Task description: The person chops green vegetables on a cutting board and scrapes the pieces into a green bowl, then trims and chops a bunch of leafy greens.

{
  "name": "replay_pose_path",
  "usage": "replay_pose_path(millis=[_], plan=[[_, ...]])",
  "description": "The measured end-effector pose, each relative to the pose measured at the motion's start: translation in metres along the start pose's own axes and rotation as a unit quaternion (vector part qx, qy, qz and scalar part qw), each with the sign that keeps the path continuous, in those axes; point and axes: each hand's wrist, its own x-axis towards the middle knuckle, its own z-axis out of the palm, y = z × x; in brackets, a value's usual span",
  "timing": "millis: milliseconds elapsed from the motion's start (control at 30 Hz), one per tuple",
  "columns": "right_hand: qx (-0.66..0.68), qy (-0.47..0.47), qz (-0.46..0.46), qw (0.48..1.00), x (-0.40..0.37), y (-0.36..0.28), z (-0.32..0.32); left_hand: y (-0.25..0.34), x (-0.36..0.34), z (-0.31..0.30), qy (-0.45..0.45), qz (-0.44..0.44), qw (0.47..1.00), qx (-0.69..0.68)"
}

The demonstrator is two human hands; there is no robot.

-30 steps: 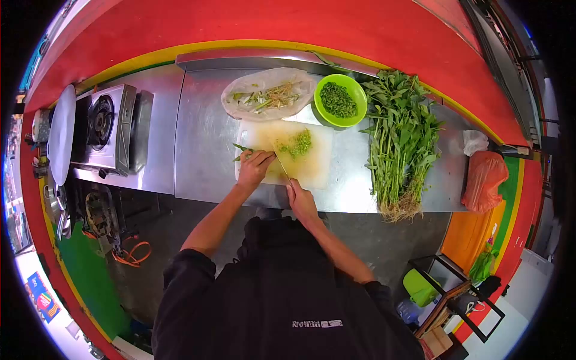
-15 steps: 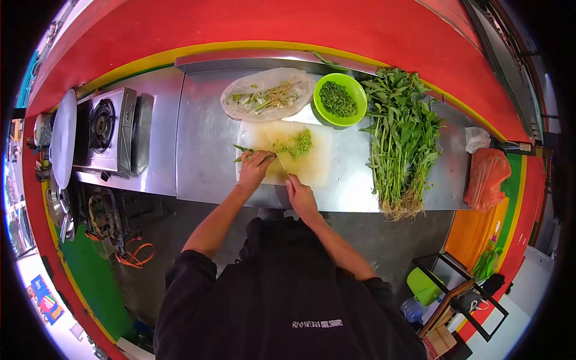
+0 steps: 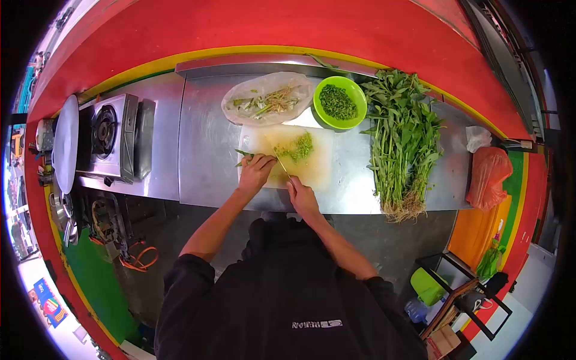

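My left hand (image 3: 255, 171) is closed around a small bunch of green leaves (image 3: 242, 153) at the left side of a pale cutting board (image 3: 318, 170). My right hand (image 3: 302, 197) grips a knife (image 3: 282, 165), its blade slanting up and left beside the left fingertips. Finely chopped greens (image 3: 302, 146) lie on the board just right of the blade. Behind the board rest a clear plastic bag (image 3: 237, 96) with roots and stem trimmings and a lime-green bowl (image 3: 342, 123) holding chopped dark leaves.
To the right lies a large bundle of leafy stems with roots (image 3: 401, 144). A red plastic bag (image 3: 489, 179) sits at the steel counter's (image 3: 207, 156) right end. A gas stove (image 3: 114, 138) stands on the left, with a large round lid-like disc (image 3: 65, 144) beside it.
The whole view has shifted slightly downward. Both hands keep nearly the same place on the board, with the knife still beside the left fingertips.
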Motion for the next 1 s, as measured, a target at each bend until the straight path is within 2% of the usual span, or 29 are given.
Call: replay_pose_path(millis=[233,400,533,833,1000], plan=[[-0.002,-0.016,0.007,1.000,-0.011,0.005,0.004,-0.010,-0.007,0.008,0.002,0.005,1.000,-0.023],[-0.055,0.007,-0.005,0.998,-0.005,0.000,0.008,-0.008,-0.008,0.009,0.005,0.005,1.000,-0.020],[-0.050,0.008,-0.002,0.999,0.003,-0.003,0.010,0.000,-0.001,0.001,-0.009,-0.004,1.000,0.029],[-0.006,-0.013,0.015,1.000,-0.019,0.001,0.001,-0.005,-0.006,0.004,-0.014,-0.014,1.000,-0.003],[-0.054,-0.004,-0.004,0.999,-0.011,0.003,0.003,-0.003,-0.006,0.006,-0.007,-0.014,1.000,0.002]])
